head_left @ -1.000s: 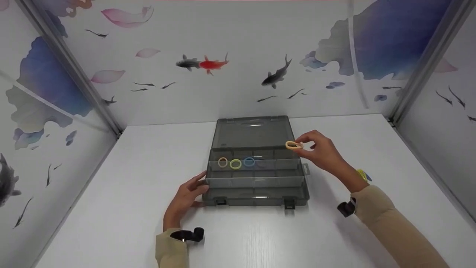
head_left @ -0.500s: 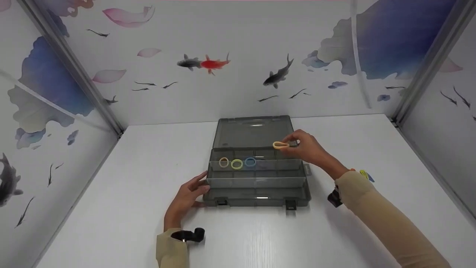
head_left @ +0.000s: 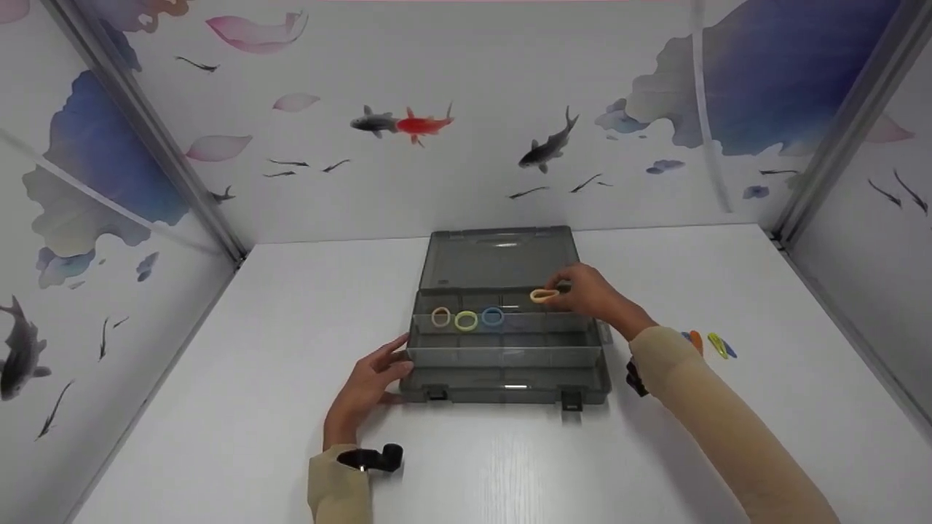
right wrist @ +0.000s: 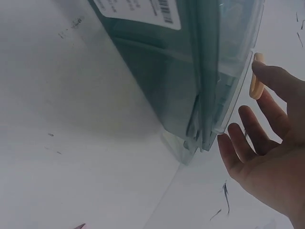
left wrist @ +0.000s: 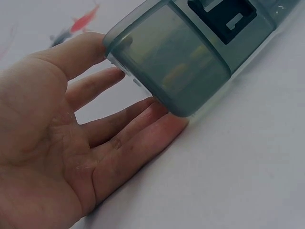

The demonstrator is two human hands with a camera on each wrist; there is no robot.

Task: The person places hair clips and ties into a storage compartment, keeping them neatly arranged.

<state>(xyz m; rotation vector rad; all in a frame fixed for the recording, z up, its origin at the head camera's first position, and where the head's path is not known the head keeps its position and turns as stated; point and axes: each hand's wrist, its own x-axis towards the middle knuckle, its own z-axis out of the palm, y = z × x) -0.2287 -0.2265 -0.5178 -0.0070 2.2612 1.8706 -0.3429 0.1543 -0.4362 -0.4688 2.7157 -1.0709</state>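
A grey translucent compartment box (head_left: pixel 510 356) lies on the table with its lid swung back. In the head view, my right hand (head_left: pixel 593 295) is over the right end of the rear row and pinches a pale orange hair tie (head_left: pixel 543 295) between thumb and forefinger; the right wrist view shows the same hair tie (right wrist: pixel 257 78) by the box's edge. Three other ties, an orange one (head_left: pixel 440 317), a yellow one (head_left: pixel 466 321) and a blue one (head_left: pixel 493 316), sit side by side in the rear row. My left hand (head_left: pixel 368 378) touches the box's left side with extended fingers (left wrist: pixel 138 143).
Right of the box, partly behind the right sleeve, lie small blue, orange and yellow clip-like pieces (head_left: pixel 717 346). The open lid (head_left: pixel 502 258) lies toward the back wall (head_left: pixel 473 182). Two latches, including the right one (head_left: pixel 571 400), are on the box's front.
My right hand has moved left and then lower with the pale orange hair tie, from beside the lid to over the rear row. The left hand has stayed at the box.
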